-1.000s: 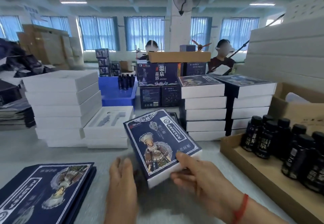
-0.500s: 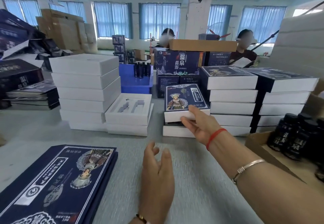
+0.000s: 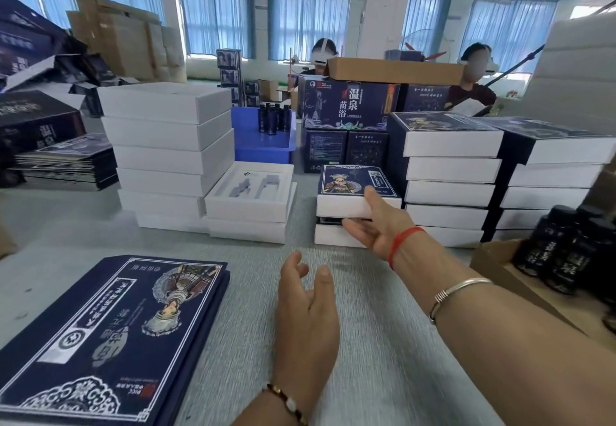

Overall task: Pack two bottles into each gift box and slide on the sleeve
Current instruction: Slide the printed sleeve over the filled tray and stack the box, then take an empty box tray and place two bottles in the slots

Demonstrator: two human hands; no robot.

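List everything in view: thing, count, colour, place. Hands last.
sleeved gift box: one, navy sleeve over white, on a low stack at centre
finished boxes: two tall stacks, navy and white, right
white boxes: one tall stack, left of centre
open box: one, white, empty insert, beside that stack
flat sleeves: a pile, navy, near left
bottles: several, dark, in cardboard tray at right
blue crate: one, holding bottles, behind
right hand: touching the sleeved gift box
left hand: over the table, holding nothing
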